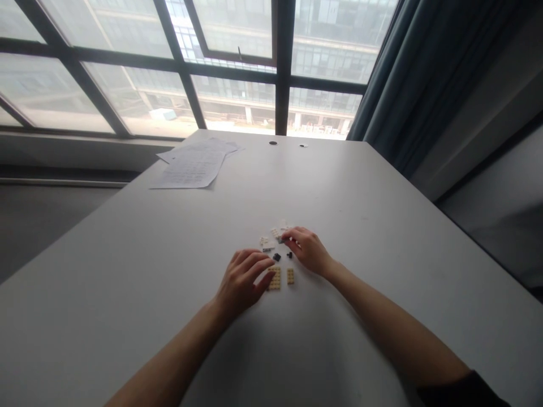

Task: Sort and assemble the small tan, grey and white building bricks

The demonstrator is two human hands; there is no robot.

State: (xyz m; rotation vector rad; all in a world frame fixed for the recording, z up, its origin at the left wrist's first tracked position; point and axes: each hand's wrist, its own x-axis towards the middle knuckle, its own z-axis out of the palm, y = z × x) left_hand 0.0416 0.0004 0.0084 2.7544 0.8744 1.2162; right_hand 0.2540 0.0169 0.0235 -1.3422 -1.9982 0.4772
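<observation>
My left hand (246, 277) hovers at the left side of a tan building-brick plate (275, 278), its thumb and fingers apart, and covers part of the plate. With fingertips pinched together, my right hand (309, 249) grips a small grey building-brick piece (281, 240) among the white pieces; the fingers partly hide it. A smaller tan plate (291, 276) lies just right of the larger one. Between my hands are a black piece (276, 256) and a smaller black piece (289, 255). White pieces (263, 241) lie beyond them.
The white table (360, 328) extends to a far edge by the windows. Printed papers (190, 164) lie at its far left. Two small round fittings, one dark (273, 143) and one partly white (303, 146), sit near the far edge. A dark curtain (403, 73) hangs at the right.
</observation>
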